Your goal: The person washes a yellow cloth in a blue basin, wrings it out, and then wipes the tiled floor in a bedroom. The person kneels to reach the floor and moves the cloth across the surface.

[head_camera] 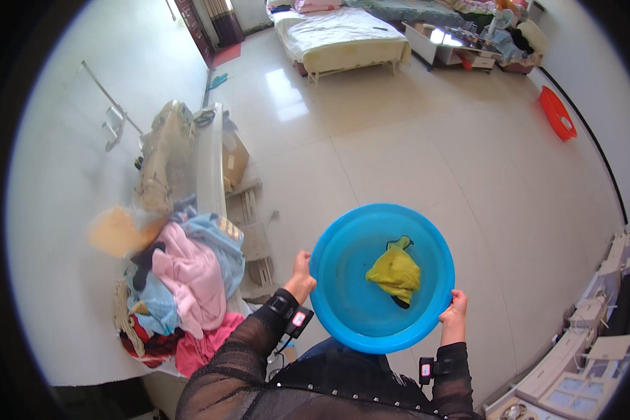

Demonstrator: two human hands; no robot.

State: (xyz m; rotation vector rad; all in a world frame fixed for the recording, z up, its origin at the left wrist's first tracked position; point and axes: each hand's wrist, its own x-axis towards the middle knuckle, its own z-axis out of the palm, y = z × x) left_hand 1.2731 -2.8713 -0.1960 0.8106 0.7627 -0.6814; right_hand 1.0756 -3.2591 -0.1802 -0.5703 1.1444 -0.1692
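Both of my hands carry a round blue plastic basin [341,310] in front of my body, above the tiled floor. My left hand [301,277] grips its rim on the left side. On the opposite side, my right hand [454,307] grips the rim a little lower in the picture. Inside the basin lies a crumpled yellow-green cloth [396,270] with dark trim, right of the middle. What looks like shallow clear water covers the basin's bottom. The fingers under the rim are hidden on both sides.
To the left, a sewing machine [165,152] stands on a table with a heap of clothes [194,278]. Below it are a treadle frame [254,236] and a cardboard box [234,160]. A bed [346,39] and a low table [451,50] stand ahead. A red basin [556,113] rests by the right wall.
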